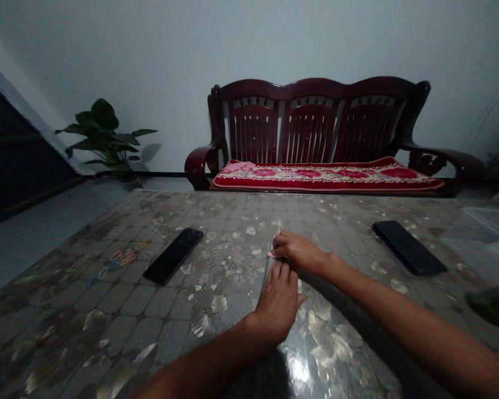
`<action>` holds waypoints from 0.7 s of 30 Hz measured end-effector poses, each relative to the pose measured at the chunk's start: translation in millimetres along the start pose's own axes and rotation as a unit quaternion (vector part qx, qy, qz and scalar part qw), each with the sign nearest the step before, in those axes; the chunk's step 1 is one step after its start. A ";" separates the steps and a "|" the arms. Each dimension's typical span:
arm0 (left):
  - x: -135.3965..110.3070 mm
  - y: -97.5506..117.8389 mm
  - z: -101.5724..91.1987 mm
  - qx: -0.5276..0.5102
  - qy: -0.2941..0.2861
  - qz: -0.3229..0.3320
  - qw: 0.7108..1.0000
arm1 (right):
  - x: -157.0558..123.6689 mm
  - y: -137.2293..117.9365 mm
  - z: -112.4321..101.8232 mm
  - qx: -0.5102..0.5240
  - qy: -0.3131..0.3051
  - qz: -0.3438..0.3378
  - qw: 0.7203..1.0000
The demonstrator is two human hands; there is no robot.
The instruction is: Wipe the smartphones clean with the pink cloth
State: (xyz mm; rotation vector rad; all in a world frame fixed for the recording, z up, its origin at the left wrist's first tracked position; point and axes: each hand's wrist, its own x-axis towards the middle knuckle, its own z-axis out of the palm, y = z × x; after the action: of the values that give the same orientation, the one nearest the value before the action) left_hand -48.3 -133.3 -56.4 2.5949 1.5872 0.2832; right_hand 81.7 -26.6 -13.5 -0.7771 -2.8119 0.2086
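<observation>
A thin pale strip with a greenish edge point(266, 275) lies on the table in front of me, mostly hidden under my hands. My left hand point(276, 302) rests palm down over its near part, fingers flat and close together, thumb out to the right. Just beyond, my right hand point(297, 252) reaches in from the right and pinches the strip's far part. A small pink bit point(271, 255) shows under the right fingertips. What the strip is made of, I cannot tell.
The table point(233, 216) has a shiny floral cover. Left lie a black phone point(173, 256) and several coloured rubber bands point(122, 258). Right are a dark phone point(410, 247), a clear plastic box point(482, 238) and a green leaf point(493, 305). Behind stands a wooden bench point(311, 122).
</observation>
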 end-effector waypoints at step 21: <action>-1.2 -4.5 -2.1 -0.027 0.009 0.013 1.000 | -5.0 9.1 11.8 -0.028 0.089 0.166 0.982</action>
State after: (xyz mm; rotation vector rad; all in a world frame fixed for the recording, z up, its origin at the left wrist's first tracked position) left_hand -53.2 -132.3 -55.2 2.5822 1.5303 0.3475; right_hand 87.4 -22.4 -27.5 -1.2120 -2.5167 0.1056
